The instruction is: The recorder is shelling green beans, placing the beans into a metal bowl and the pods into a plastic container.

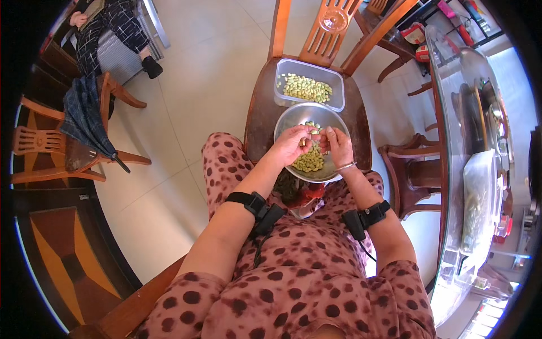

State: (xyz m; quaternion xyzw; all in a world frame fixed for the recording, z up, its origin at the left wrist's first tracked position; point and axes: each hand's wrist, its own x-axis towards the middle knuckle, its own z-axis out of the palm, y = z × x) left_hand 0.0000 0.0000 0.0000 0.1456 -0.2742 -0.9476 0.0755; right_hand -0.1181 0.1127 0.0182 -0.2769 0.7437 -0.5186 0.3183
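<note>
Left hand (293, 146) and right hand (340, 149) were pinched (hold unclear), seemingly peeling beans (309, 164) by the chair seat's (258, 127) near edge; next needed careful release.

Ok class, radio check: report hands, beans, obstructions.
Left hand, right hand close together over metal bowl; grip contents unclear. Pale green beans in bowl. Plastic container beyond, not blocking.

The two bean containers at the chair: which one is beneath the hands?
The round metal bowl: the left hand and right hand are above it. The other, a rectangular translucent plastic tub, sits closer to the chair's backrest.
</note>
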